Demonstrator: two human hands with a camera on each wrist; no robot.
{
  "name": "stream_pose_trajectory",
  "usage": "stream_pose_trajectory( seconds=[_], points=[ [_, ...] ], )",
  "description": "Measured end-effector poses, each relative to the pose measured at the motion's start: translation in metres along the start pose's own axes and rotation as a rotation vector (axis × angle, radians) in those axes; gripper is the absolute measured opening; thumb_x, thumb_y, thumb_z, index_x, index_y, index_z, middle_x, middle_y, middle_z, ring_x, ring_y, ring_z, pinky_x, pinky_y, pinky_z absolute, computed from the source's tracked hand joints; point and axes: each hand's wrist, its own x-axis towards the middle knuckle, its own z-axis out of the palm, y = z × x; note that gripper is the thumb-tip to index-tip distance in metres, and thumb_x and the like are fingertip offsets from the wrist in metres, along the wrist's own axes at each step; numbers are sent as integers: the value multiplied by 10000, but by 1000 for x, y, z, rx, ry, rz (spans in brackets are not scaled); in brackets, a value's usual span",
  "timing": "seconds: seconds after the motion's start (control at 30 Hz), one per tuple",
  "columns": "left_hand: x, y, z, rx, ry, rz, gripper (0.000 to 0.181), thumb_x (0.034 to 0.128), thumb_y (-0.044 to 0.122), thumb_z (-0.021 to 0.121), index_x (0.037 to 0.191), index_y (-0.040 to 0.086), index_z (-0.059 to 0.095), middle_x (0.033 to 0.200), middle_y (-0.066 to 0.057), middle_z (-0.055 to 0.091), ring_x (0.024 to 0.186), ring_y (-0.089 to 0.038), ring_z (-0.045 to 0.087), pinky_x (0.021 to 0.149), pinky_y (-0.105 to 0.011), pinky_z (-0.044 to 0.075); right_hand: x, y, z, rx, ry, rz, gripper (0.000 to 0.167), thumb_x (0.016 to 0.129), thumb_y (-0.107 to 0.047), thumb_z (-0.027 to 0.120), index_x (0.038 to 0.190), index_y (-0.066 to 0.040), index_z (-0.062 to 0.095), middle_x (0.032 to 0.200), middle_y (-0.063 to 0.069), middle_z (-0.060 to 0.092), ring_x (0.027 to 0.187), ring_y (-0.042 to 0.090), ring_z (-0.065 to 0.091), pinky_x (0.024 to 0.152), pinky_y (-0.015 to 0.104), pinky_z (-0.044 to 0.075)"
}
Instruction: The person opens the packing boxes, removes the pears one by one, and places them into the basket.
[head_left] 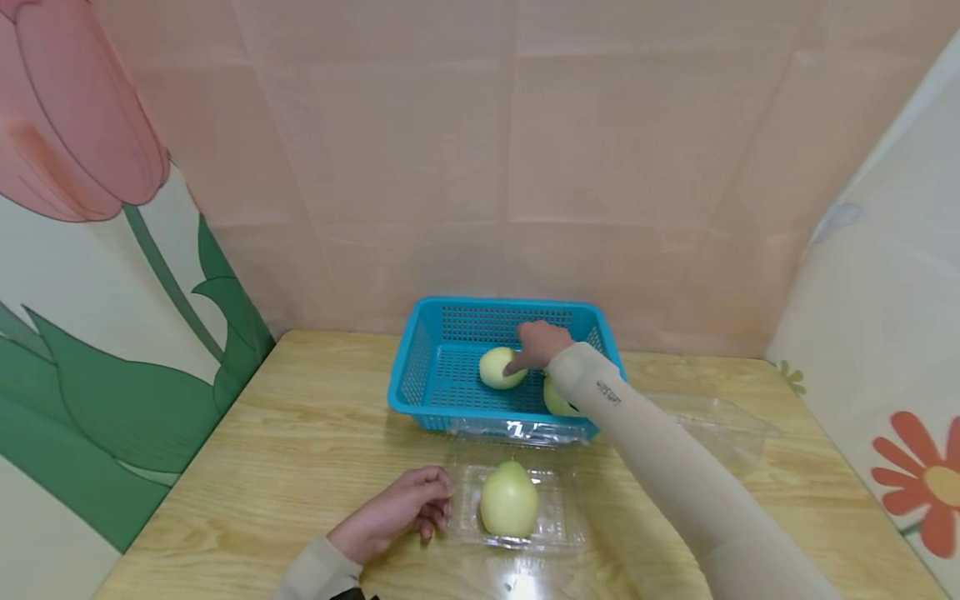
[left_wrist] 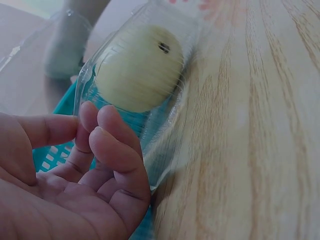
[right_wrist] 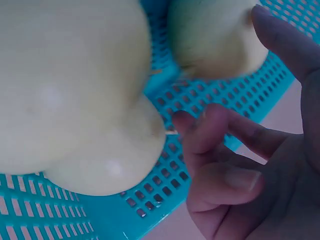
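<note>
My right hand (head_left: pixel 542 343) reaches into a blue plastic basket (head_left: pixel 408 358), its thumb against a pale yellow-green pear (head_left: pixel 497 371). In the right wrist view the fingers (right_wrist: pixel 215 125) are bent and spread from the thumb, not wrapped round the fruit. More pears (right_wrist: pixel 65 85) lie in the basket, partly hidden by the right sleeve in the head view. Another pear (head_left: pixel 510 500) sits in a clear plastic container (head_left: pixel 558 508). Beside that container's left edge, my left hand (head_left: pixel 405 510) rests with fingers loosely curled and fingertips near the rim.
The container's raised clear lid (head_left: pixel 517 431) stands at the basket's front side. Another clear plastic piece (head_left: pixel 712 421) lies to the right, partly behind the right forearm. A wooden table (head_left: pixel 330 433) carries everything, with a pinkish covering (head_left: pixel 450 167) behind and flower-printed panels at both sides.
</note>
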Motion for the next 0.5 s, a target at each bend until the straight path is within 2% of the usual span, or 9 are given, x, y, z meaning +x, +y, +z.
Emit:
stream_pose_trajectory(
  seconds=[0.1,0.27,0.4,0.5],
  points=[
    [1,-1,0,-2,0,3,158,990,142,527,966,-13,543,793,-31,593,660,-115,575,530,-213,431,-6,3,-9,81,-62,-4,771,844,-495,758,1399,-25,503,1365,162,572,1053,291,635,856,452,549],
    [1,-2,2,-3,-1,7,158,990,135,523,969,-21,539,793,-35,593,655,-114,576,526,-214,428,-17,5,-20,163,-147,-24,758,901,-470,703,1450,-9,456,1410,194,533,966,277,662,851,460,550],
    [1,-1,2,-4,0,8,163,988,141,530,968,-21,542,793,-35,594,655,-113,575,526,-212,430,-32,2,-35,185,-146,-62,693,933,-463,663,1435,-23,480,1386,179,551,922,257,671,832,450,551],
    [1,0,2,-2,1,8,162,986,149,534,957,-10,545,793,-32,595,659,-114,575,530,-212,431,-44,0,-44,202,-92,-134,615,945,-436,655,1381,-22,527,1343,173,584,955,259,677,859,448,548]
  ],
)
